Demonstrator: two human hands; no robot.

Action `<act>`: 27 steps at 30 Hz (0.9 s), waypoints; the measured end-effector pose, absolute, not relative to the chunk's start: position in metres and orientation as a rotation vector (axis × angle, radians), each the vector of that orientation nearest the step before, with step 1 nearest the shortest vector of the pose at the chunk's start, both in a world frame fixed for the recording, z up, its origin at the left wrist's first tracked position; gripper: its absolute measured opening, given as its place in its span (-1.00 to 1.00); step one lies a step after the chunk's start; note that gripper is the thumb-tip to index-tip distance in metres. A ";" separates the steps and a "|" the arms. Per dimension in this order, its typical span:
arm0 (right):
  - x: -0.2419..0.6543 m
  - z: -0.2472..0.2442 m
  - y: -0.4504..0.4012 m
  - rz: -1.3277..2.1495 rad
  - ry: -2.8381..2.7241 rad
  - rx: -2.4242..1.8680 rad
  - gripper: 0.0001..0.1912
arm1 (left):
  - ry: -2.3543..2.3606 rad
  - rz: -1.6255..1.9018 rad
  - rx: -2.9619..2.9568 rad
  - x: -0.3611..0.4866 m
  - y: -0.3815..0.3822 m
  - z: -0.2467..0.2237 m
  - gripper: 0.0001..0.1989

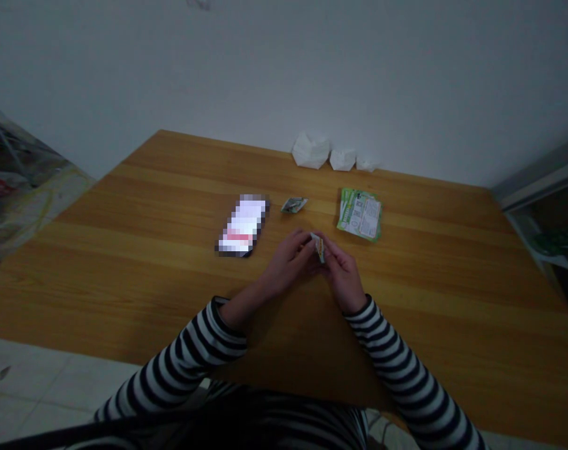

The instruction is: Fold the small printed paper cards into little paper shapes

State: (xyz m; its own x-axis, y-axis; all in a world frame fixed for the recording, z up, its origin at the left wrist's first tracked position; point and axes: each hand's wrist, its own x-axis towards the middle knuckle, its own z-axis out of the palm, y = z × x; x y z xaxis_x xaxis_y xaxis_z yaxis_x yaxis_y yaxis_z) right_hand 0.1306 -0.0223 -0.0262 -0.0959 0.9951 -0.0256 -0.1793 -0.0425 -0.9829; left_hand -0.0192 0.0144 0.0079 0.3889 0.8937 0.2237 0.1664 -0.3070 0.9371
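Close together above the wooden table, my left hand (289, 261) and my right hand (344, 272) both pinch a small folded piece of printed paper or card (318, 247). Its visible face is pale with some yellow-orange; the fingers hide the rest. Just beyond my left hand lies a small folded greenish printed piece (294, 205). To the right, past my right hand, sits a stack of green and white printed cards (360, 214), slightly fanned.
A phone with a lit, blurred screen (243, 225) lies left of my hands. Three white folded paper shapes (311, 150) stand along the table's (171, 187) back edge by the wall. Plastic-covered items (25, 169) are beyond the table on the left.
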 end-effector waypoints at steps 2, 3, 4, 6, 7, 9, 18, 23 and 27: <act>0.130 -0.026 -0.023 1.354 -1.112 -1.054 -0.45 | 0.921 0.982 1.749 -0.020 0.013 0.011 -0.75; 0.130 -0.026 -0.023 1.339 -1.113 -1.058 -0.43 | 0.926 0.972 1.753 -0.020 0.012 0.012 -0.75; 0.130 -0.026 -0.023 1.324 -1.118 -1.064 -0.42 | 0.931 0.959 1.756 -0.021 0.012 0.013 -0.75; 0.130 -0.026 -0.024 1.299 -1.131 -1.083 -0.43 | 0.928 0.940 1.762 -0.021 0.011 0.014 -0.75; 0.130 -0.026 -0.024 1.290 -1.133 -1.094 -0.43 | 0.919 0.937 1.767 -0.021 0.011 0.014 -0.75; 0.131 -0.026 -0.025 1.280 -1.132 -1.114 -0.42 | 0.890 0.932 1.787 -0.021 0.011 0.013 -0.74; 0.130 -0.023 -0.026 1.139 -1.117 -1.155 -0.53 | 0.831 0.971 1.898 -0.020 0.010 0.015 -0.70; 0.123 -0.021 -0.029 1.039 -1.299 -1.141 -0.65 | 0.945 0.916 2.017 -0.015 0.007 0.009 -0.62; 0.121 -0.019 -0.032 1.077 -1.425 -1.110 -0.62 | 1.018 0.927 2.039 -0.015 0.006 0.006 -0.59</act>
State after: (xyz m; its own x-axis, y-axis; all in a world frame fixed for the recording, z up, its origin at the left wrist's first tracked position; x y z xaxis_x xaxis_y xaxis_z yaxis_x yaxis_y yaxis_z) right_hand 0.1213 -0.0318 -0.0189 -0.0873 0.9804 0.1768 0.0978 0.1851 -0.9778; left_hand -0.0149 0.0058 0.0055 0.4434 0.8466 0.2945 0.3716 -0.4726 0.7991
